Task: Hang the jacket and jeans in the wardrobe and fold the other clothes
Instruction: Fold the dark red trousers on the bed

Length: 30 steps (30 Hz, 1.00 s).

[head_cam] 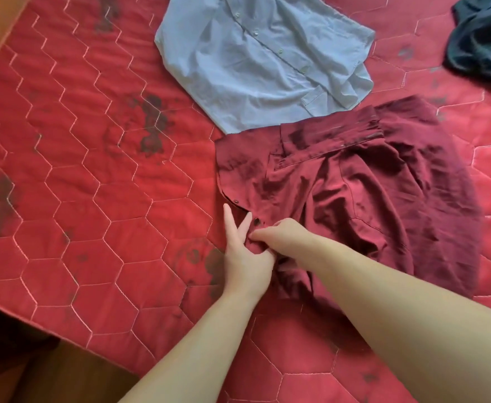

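Note:
A dark red button shirt [354, 187] lies crumpled on the red quilted mattress [78, 170], collar toward the far side. At its near left edge, by the buttons, my left hand [244, 257] pinches the fabric with the thumb while two fingers stretch out straight over the hem. My right hand [285, 237] has its fingers curled into the same edge right beside the left. A light blue button shirt [261, 56] lies folded just beyond the red one, touching its top edge.
A dark teal garment [482, 39] is bunched at the far right corner. The mattress has dark stains and ends at the left and near left, where a brown floor [49, 373] shows.

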### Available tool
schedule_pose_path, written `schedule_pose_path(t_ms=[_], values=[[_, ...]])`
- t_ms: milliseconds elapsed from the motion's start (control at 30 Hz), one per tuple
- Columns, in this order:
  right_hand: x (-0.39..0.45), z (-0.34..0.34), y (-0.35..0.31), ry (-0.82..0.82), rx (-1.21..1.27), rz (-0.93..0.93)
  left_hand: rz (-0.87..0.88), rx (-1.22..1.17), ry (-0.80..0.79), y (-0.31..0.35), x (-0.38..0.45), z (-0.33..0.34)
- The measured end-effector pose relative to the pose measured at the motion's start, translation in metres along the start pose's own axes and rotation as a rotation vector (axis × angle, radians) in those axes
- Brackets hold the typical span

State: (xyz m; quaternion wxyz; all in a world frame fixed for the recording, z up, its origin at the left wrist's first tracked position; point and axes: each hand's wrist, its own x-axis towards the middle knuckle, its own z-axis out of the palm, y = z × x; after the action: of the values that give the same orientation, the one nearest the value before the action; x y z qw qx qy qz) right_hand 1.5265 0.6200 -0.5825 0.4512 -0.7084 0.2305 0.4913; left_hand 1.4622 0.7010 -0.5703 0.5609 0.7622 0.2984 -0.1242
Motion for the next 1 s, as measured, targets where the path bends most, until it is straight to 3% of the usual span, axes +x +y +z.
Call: schedule_pose_path(t_ms=[67, 133, 233, 300, 400, 433, 500, 567, 633, 733, 833, 933, 1000], values=[[0.002, -0.001, -0.002, -0.018, -0.066, -0.014, 0.045, 0.005, -0.023, 0.001, -0.004, 0.003], [-0.003, -0.006, -0.002, 0.041, 0.011, -0.154, 0.16, 0.071, -0.076, 0.008, -0.01, 0.006], [-0.018, -0.03, 0.012, 0.044, 0.538, -0.327, 0.479, 0.181, -0.113, 0.021, -0.019, 0.02], [-0.024, -0.056, 0.037, 0.009, 0.934, -0.274, 0.64, 0.242, -0.23, 0.024, -0.029, 0.037], [-0.022, -0.089, 0.093, 0.096, 1.132, -0.003, 0.627, 0.319, -0.532, 0.019, -0.047, 0.069], [-0.017, -0.095, 0.112, 0.129, 1.106, 0.09, 0.589, 0.29, -0.547, 0.013, -0.049, 0.076], [-0.01, -0.106, 0.135, 0.151, 1.013, 0.194, 0.532, 0.222, -0.401, 0.004, -0.042, 0.084], [-0.008, -0.115, 0.138, 0.093, 0.895, 0.178, 0.489, 0.239, -0.203, -0.004, -0.025, 0.085], [-0.006, -0.123, 0.129, 0.06, 0.695, 0.092, 0.395, 0.303, -0.142, -0.01, -0.004, 0.08], [-0.002, -0.126, 0.117, 0.248, 0.299, -0.099, 0.303, 0.479, -0.234, -0.015, 0.02, 0.072], [0.014, -0.14, 0.107, 0.449, 0.121, -0.17, 0.194, 0.581, -0.295, -0.016, 0.033, 0.074], [0.033, -0.156, 0.082, 0.623, -0.007, -0.256, 0.042, 0.497, -0.234, -0.02, 0.033, 0.08], [0.046, -0.161, 0.061, 0.701, -0.188, -0.393, 0.042, 0.523, -0.176, -0.025, 0.027, 0.08]])
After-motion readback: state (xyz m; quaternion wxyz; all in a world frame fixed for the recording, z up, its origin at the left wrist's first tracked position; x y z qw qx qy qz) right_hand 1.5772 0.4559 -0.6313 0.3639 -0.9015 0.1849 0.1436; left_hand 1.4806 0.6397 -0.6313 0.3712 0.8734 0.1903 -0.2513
